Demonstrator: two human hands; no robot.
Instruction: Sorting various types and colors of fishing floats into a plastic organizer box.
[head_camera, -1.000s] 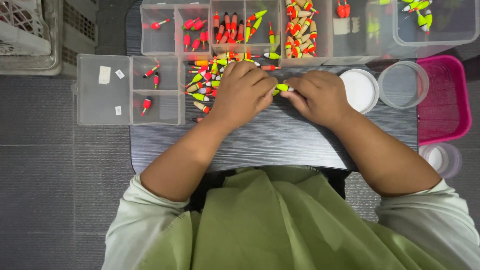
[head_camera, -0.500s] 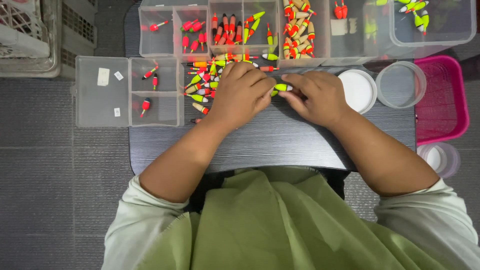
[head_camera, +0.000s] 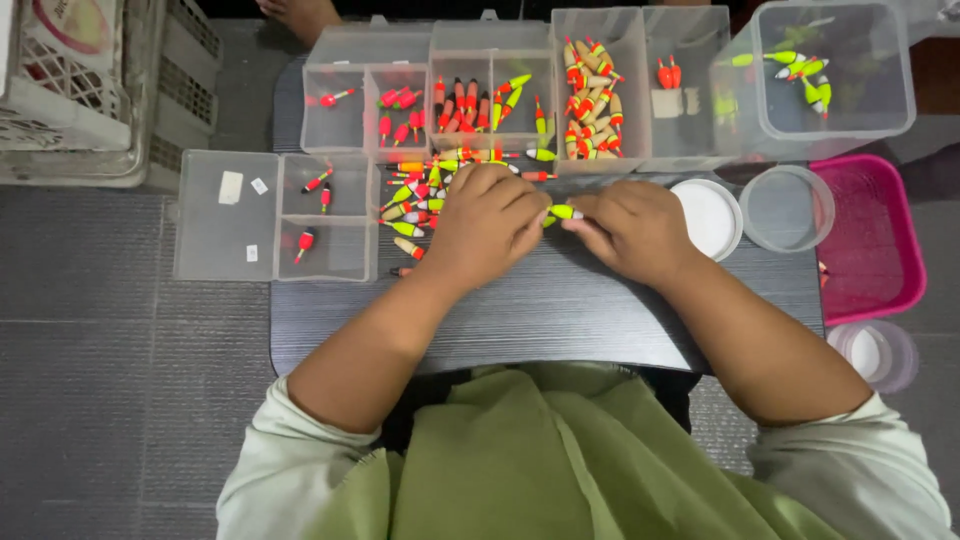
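My left hand (head_camera: 487, 225) and my right hand (head_camera: 632, 228) meet over the dark table (head_camera: 540, 310), both pinching one small yellow-green and white fishing float (head_camera: 562, 212) between their fingertips. A loose pile of red, orange and yellow-green floats (head_camera: 420, 190) lies on the table just left of my left hand. Behind the hands stand clear compartment boxes (head_camera: 480, 90) with floats sorted by kind.
An open clear box (head_camera: 275, 215) with a few red floats sits at the left edge. A white round lid (head_camera: 708, 215), a clear round tub (head_camera: 787, 207), a pink basket (head_camera: 870, 235) and a clear bin (head_camera: 835, 65) are on the right. White crates (head_camera: 80, 90) stand far left.
The view has tilted so everything sits lower in frame. Both hands stay together on the same float, with only small finger shifts.
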